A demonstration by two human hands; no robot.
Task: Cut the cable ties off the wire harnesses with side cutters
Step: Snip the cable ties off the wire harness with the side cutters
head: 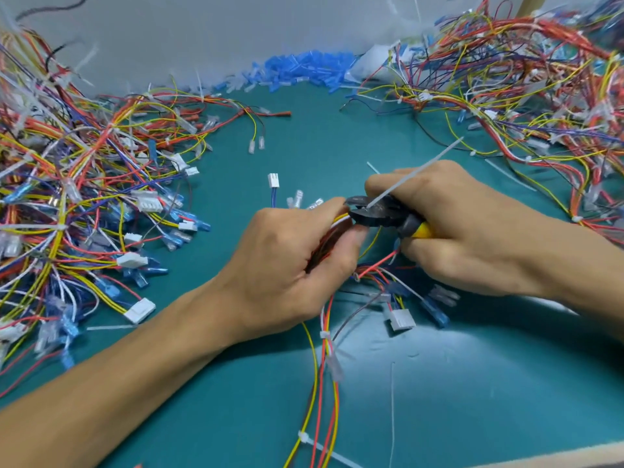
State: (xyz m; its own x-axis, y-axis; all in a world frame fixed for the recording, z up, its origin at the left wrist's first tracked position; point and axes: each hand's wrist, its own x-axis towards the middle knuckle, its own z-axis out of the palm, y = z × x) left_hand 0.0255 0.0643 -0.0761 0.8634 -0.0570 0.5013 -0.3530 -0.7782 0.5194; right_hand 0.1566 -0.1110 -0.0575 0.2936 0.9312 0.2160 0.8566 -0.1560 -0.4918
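Note:
My left hand [290, 265] grips a wire harness [329, 376] of red, yellow and orange wires at the table's middle. My right hand [466, 231] holds black side cutters [374, 216] with a yellow handle, their jaws right at the bundle beside my left thumb. A white cable tie [418, 170] sticks up and to the right from the jaws, across my right fingers. More white ties sit lower on the same harness, one [325, 334] below my left hand and another [303, 436] near the front edge.
A big heap of harnesses [84, 197] covers the left of the teal mat [489, 383], another heap [526, 89] the back right. Blue terminal sleeves [304, 70] are piled at the back wall. White connectors [401, 319] and cut tie strips [392, 417] lie near my hands.

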